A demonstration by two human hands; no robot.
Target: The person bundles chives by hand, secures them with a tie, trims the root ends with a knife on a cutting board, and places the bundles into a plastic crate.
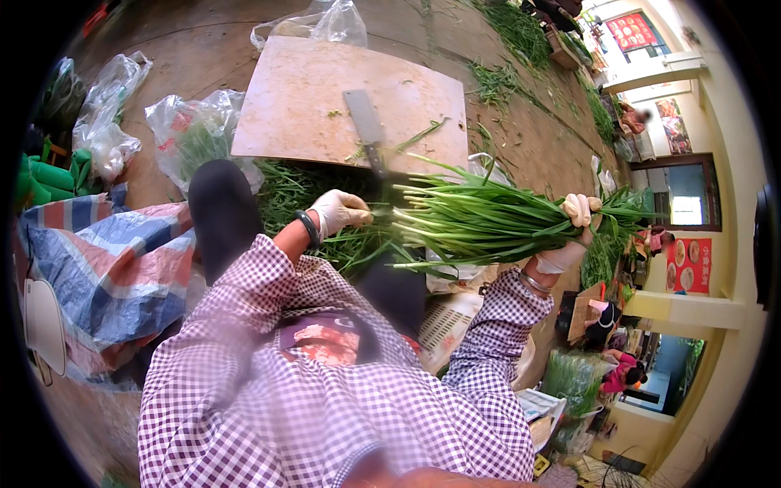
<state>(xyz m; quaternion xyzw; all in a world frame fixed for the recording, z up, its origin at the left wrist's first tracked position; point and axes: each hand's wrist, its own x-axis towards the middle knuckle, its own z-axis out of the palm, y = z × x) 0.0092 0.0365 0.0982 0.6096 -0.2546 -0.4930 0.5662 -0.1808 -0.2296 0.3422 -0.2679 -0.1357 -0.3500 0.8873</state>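
Note:
My right hand (579, 213), in a pale glove, is closed round the leafy part of a bundle of garlic chives (480, 211). The bundle lies almost level in the air, its pale stem ends pointing left toward my other hand. Also gloved, my left hand (340, 213) has its fingers pinched together just short of those stem ends; what they hold, if anything, is too small to make out. Beyond, a cleaver (364, 115) rests on a pale board (293, 102), its dark handle reaching over the near edge. Loose green leaves (285, 195) lie beneath my left hand.
Clear plastic bags (191, 126) stand left of the board, one with greens inside. A striped tarp sack (106, 268) sits at my left. Green trimmings (521, 37) litter the floor at the far right. Several people and more bundled greens (573, 378) are along the right.

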